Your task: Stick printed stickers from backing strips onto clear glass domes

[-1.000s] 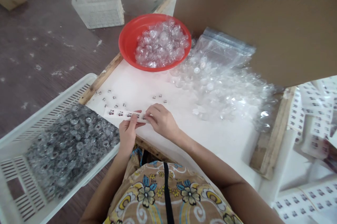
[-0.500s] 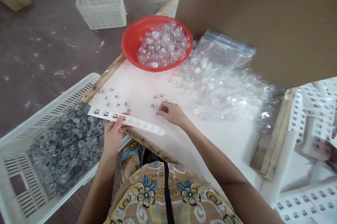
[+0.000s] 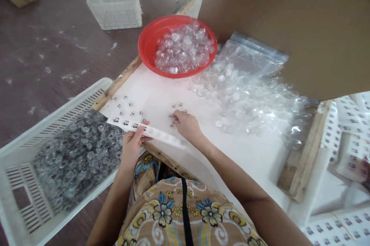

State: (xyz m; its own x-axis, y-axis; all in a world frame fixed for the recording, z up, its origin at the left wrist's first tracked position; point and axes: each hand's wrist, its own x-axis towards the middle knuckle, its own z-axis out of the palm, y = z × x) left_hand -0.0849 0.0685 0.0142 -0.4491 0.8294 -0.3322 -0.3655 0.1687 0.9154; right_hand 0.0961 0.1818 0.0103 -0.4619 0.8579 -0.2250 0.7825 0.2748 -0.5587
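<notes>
A narrow white strip of panda stickers point(image 3: 126, 122) is pinched between the thumb and fingers of my left hand point(image 3: 133, 140). Panda pictures line its left part; the right part looks bare. My right hand point(image 3: 186, 124) is closed, its fingertips bent together low over the white tabletop point(image 3: 153, 93). Whatever those fingertips hold, if anything, is hidden. Right beside them lie several small panda pieces point(image 3: 172, 124). Another scattered group of panda pieces point(image 3: 132, 114) lies on the tabletop beyond the strip.
A red basin point(image 3: 147, 59) of clear plastic domes stands at the back. Loose clear pieces point(image 3: 245, 101) and clear plastic bags point(image 3: 254, 55) spread right. Below left is a white crate point(image 3: 95, 197) full of clear pieces. Sticker sheets point(image 3: 335, 226) lie right; wooden strips edge the table.
My left hand and the strip have shifted a little to the right. My right fingertips have moved slightly away from me, and a panda piece now shows just below them. The view has shifted slightly.
</notes>
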